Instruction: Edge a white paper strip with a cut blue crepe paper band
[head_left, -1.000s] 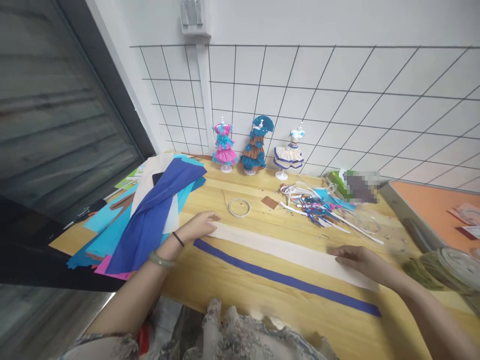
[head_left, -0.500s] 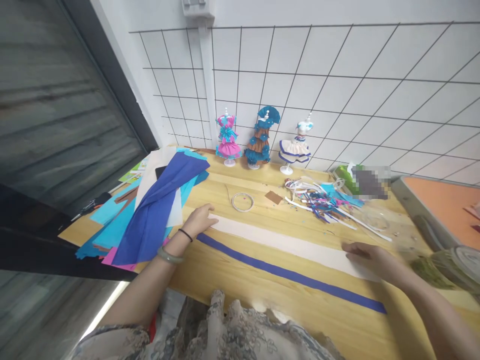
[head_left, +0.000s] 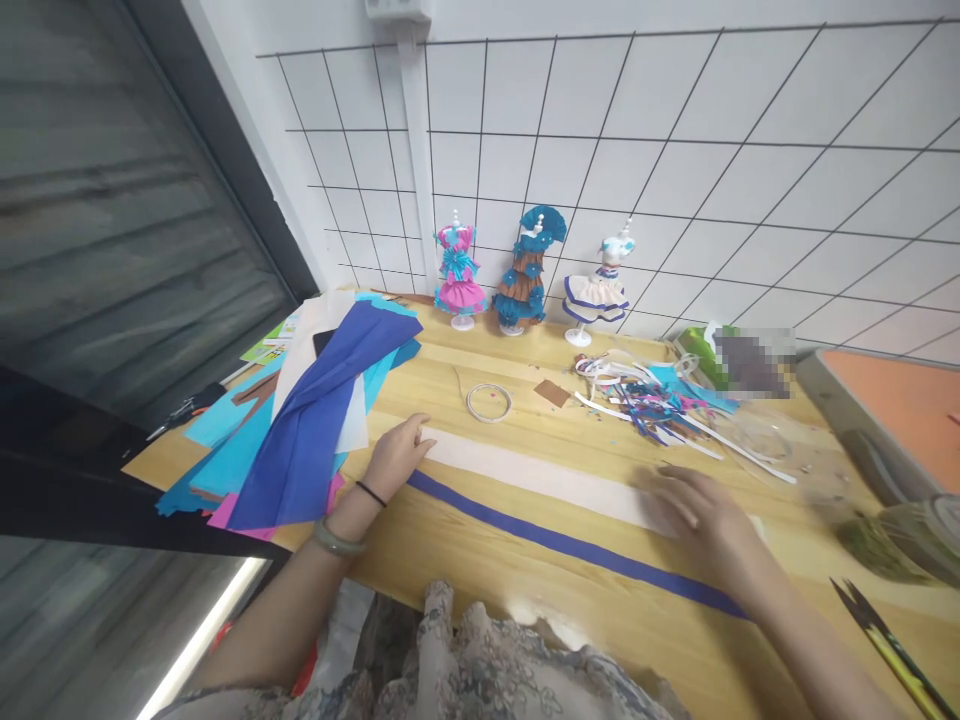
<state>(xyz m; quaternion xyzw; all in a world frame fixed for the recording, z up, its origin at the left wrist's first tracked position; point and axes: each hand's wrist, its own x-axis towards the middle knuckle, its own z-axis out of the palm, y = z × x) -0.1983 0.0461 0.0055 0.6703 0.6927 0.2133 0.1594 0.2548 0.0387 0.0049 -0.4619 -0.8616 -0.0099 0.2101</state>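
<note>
A long pale pink strip of crepe paper (head_left: 525, 475) lies flat across the wooden table. My left hand (head_left: 397, 455) has its thumb and fingers closed on the strip's left end. Over the right part of the strip is my right hand (head_left: 694, 510), its fingers stretched out and partly blurred by motion. It covers the strip's right end. Nearer to me, a narrow blue paper strip (head_left: 555, 545) runs roughly parallel to the pale one, its right end under my right forearm.
Left lies a pile of coloured crepe paper (head_left: 300, 430). Behind stand three small dress forms in paper dresses (head_left: 521, 280). A ring of ribbon (head_left: 489, 403), a brown paper piece (head_left: 553, 393) and heaped scraps (head_left: 660, 400) lie mid-table. A pointed two-armed tool (head_left: 892, 645) and jar (head_left: 896, 540) are right.
My right hand has moved left along the pale strip, its fingers now extended. My left hand stays at the strip's left end. The pointed tool has come into sight at the lower right.
</note>
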